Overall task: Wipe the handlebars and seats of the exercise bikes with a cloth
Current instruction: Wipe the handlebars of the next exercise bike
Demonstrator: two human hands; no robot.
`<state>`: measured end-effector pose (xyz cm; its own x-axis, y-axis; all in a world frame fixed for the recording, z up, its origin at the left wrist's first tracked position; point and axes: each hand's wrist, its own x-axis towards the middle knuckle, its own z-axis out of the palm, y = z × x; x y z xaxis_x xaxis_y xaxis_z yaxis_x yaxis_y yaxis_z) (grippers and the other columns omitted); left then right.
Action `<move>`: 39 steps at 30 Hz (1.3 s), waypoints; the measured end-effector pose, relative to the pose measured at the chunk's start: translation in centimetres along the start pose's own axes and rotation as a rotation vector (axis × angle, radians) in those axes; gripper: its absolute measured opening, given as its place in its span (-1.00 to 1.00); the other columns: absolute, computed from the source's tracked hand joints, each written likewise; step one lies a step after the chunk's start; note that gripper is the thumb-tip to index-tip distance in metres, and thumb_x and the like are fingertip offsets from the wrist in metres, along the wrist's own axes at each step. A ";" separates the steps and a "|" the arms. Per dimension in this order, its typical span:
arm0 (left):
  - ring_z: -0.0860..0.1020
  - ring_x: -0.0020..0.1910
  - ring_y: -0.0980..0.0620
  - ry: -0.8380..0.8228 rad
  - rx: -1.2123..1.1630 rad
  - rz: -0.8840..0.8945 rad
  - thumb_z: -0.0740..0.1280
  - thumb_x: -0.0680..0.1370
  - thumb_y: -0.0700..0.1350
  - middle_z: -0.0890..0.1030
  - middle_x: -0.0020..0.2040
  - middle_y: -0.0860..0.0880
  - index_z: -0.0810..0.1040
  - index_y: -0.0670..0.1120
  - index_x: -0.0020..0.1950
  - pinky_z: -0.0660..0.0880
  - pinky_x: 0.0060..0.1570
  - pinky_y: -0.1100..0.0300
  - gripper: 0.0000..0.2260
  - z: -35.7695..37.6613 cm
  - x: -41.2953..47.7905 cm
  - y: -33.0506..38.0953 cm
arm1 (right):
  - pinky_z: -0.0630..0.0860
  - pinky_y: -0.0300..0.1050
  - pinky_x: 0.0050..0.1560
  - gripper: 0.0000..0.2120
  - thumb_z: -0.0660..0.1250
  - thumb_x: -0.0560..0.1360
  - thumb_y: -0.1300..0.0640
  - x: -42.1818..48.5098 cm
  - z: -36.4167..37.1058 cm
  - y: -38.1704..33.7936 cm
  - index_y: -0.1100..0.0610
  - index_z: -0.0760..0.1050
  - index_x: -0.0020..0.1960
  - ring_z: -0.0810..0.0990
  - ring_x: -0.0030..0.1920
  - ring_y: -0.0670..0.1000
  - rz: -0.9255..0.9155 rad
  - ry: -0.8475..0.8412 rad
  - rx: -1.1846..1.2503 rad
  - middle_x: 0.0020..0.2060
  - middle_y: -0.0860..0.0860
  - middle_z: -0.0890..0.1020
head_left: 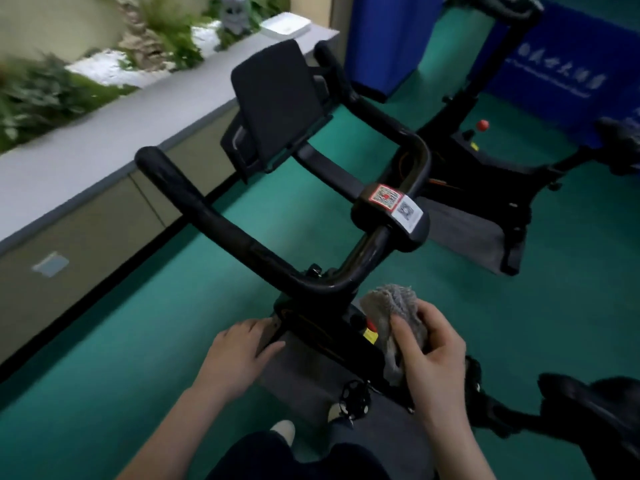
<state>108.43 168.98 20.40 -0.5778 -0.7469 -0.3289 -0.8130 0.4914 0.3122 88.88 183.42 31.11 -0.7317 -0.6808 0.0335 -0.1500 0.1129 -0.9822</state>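
Note:
A black exercise bike stands in front of me with its looped handlebar [221, 223] reaching up and to the left. My right hand [429, 344] grips a crumpled grey cloth [391, 306] just below the handlebar's near bend, not touching the bar. My left hand [239, 351] hovers lower left of the bar with fingers loosely extended, holding nothing. A black console panel [277, 98] rises behind the bar. The bike's seat [595, 407] shows at the lower right edge.
A second black bike [485, 150] stands to the upper right on the green floor [138, 341]. A grey ledge [86, 150] with plants runs along the left. Blue panels [388, 39] stand at the back. A grey mat [460, 237] lies under the bikes.

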 end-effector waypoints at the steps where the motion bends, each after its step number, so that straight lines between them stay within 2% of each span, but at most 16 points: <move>1: 0.38 0.34 0.02 0.028 -0.028 -0.047 0.05 0.55 0.30 0.42 0.37 0.01 0.26 0.02 0.48 0.31 0.32 0.11 -0.43 0.1 -0.3 0.4 | 0.53 -0.33 -0.16 -0.80 0.35 0.50 0.26 0.9 -0.4 -0.2 -0.05 0.59 -0.09 0.64 -0.14 -0.15 -0.014 -0.054 0.003 -0.16 -0.12 0.68; 5: 0.36 0.37 0.03 0.113 -0.103 -0.202 0.05 0.56 0.28 0.40 0.40 0.01 0.23 0.00 0.49 0.30 0.35 0.10 -0.42 0.3 -1.1 2.4 | 0.56 -0.23 -0.11 -0.84 0.35 0.49 0.28 4.6 -1.9 -0.8 0.04 0.60 -0.04 0.65 -0.11 -0.07 -0.079 -0.215 -0.016 -0.16 -0.06 0.68; 9: 0.36 0.36 0.04 0.219 -0.146 -0.327 0.07 0.57 0.25 0.40 0.40 0.03 0.24 -0.01 0.49 0.31 0.33 0.11 -0.44 0.4 -2.4 3.9 | 0.56 -0.17 -0.11 -0.75 0.34 0.49 0.32 7.3 -2.1 -1.7 -0.04 0.58 -0.06 0.64 -0.13 -0.05 -0.147 -0.346 -0.009 -0.17 -0.06 0.68; 14: 0.33 0.39 0.04 0.279 -0.179 -0.476 0.06 0.57 0.26 0.36 0.43 0.03 0.19 0.01 0.51 0.25 0.37 0.14 -0.43 0.0 -4.1 3.9 | 0.58 -0.19 -0.07 -0.76 0.34 0.49 0.33 9.4 0.2 -3.1 0.00 0.58 -0.04 0.64 -0.12 -0.11 -0.190 -0.497 0.022 -0.14 -0.10 0.68; 18: 0.36 0.37 0.04 0.385 -0.262 -0.528 0.09 0.56 0.25 0.40 0.40 0.03 0.24 0.01 0.49 0.28 0.35 0.12 -0.45 -1.2 -4.0 2.9 | 0.56 -0.27 -0.07 -0.80 0.33 0.49 0.33 10.6 3.5 -4.3 0.07 0.57 0.00 0.63 -0.10 -0.13 -0.240 -0.613 0.012 -0.13 -0.10 0.67; 23: 0.36 0.35 0.06 0.554 -0.410 -0.501 0.07 0.52 0.28 0.41 0.38 0.05 0.26 0.03 0.47 0.27 0.35 0.15 -0.41 -4.9 -2.0 0.9 | 0.59 -0.01 -0.02 -0.81 0.33 0.49 0.29 11.5 8.4 -6.2 0.15 0.57 0.08 0.64 -0.08 -0.04 -0.328 -0.682 -0.027 -0.10 0.04 0.64; 25: 0.37 0.34 0.10 0.630 -0.492 -0.471 0.05 0.50 0.30 0.41 0.36 0.08 0.24 0.07 0.47 0.29 0.33 0.16 -0.41 -6.8 -1.0 0.1 | 0.58 -0.07 -0.08 -0.82 0.33 0.50 0.27 11.8 10.6 -7.4 0.13 0.57 0.08 0.63 -0.14 -0.06 -0.440 -0.703 -0.050 -0.12 0.06 0.62; 28: 0.41 0.27 0.20 0.741 -0.649 -0.412 0.07 0.47 0.32 0.43 0.31 0.18 0.20 0.14 0.48 0.35 0.27 0.18 -0.40 -9.6 0.6 -0.7 | 0.48 -0.35 -0.15 -0.82 0.33 0.51 0.26 12.3 13.9 -9.5 0.05 0.55 0.07 0.59 -0.17 -0.15 -0.655 -0.703 -0.070 -0.13 0.01 0.59; 30: 0.45 0.21 0.25 0.816 -0.768 -0.366 0.11 0.45 0.32 0.47 0.27 0.19 0.19 0.14 0.48 0.39 0.24 0.19 -0.37 -11.5 1.5 -0.9 | 0.41 -0.40 -0.11 -0.81 0.33 0.50 0.25 12.7 16.3 -11.0 0.08 0.56 0.08 0.57 -0.16 -0.16 -0.768 -0.679 -0.075 -0.12 -0.07 0.55; 32: 0.49 0.14 0.28 0.880 -0.878 -0.324 0.16 0.43 0.30 0.50 0.20 0.21 0.20 0.15 0.48 0.43 0.17 0.25 -0.37 -13.1 2.4 -1.1 | 0.40 -0.39 -0.07 -0.81 0.32 0.49 0.26 13.2 18.8 -12.4 0.12 0.57 0.09 0.57 -0.13 -0.08 -0.842 -0.671 -0.081 -0.13 -0.24 0.51; 35: 0.52 0.10 0.27 0.925 -1.015 -0.256 0.32 0.50 0.08 0.52 0.14 0.20 0.24 0.16 0.45 0.47 0.08 0.35 -0.46 -14.6 3.2 -1.2 | 0.38 -0.41 -0.05 -0.79 0.31 0.49 0.33 14.0 22.3 -14.4 0.16 0.57 0.09 0.56 -0.08 0.03 -0.964 -0.701 -0.147 -0.17 -0.33 0.45; 37: 0.54 0.05 0.28 0.945 -1.109 -0.210 0.39 0.51 -0.11 0.54 0.13 0.15 0.29 0.17 0.40 0.47 -0.01 0.40 -0.48 -15.0 3.5 -1.2 | 0.35 -0.44 -0.05 -0.79 0.30 0.49 0.35 14.6 24.3 -15.4 0.18 0.58 0.09 0.52 -0.03 0.02 -1.034 -0.751 -0.220 -0.18 -0.34 0.42; 39: 0.57 -0.03 0.28 0.954 -1.193 -0.180 0.40 0.49 -0.21 0.55 0.06 0.22 0.33 0.21 0.33 0.47 -0.11 0.42 -0.47 -15.2 3.8 -1.2 | 0.33 -0.38 -0.06 -0.78 0.26 0.50 0.36 15.0 25.9 -16.1 0.19 0.57 0.09 0.47 0.01 0.03 -1.074 -0.860 -0.342 -0.16 -0.29 0.45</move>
<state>108.28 158.74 32.33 0.1566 -0.9835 0.0903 -0.0678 0.0805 0.9944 97.54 152.61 42.61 0.4478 -0.7539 0.4807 -0.6078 -0.6510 -0.4547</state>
